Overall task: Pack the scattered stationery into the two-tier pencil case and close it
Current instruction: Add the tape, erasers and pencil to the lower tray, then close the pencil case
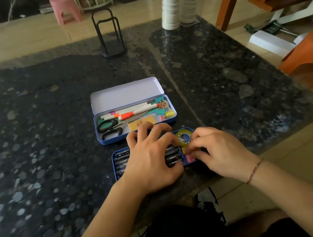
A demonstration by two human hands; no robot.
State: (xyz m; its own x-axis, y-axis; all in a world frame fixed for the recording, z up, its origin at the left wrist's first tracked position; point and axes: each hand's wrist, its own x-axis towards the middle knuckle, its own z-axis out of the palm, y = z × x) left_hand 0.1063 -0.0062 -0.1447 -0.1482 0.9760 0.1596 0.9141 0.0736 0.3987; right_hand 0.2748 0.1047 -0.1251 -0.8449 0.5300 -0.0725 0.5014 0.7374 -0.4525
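Note:
The blue pencil case (103,140) lies open on the dark stone table, its pale lid (125,94) tipped back. Inside it are black-handled scissors (109,128), white markers (131,110), binder clips (163,110) and yellow sticky notes (140,123). In front of it sits the blue inner tray (115,162) with several dark pens (122,156). My left hand (151,162) rests flat on those pens, fingers spread. My right hand (214,150) pinches something small at the tray's right end, beside a roll of clear tape (184,137), a yellow piece and a pink eraser (190,159).
A black wire stand (110,35) stands at the back of the table, and stacks of white paper cups (171,4) at the far right corner. The table's front edge runs just below the tray. An orange stool (310,60) sits on the floor to the right.

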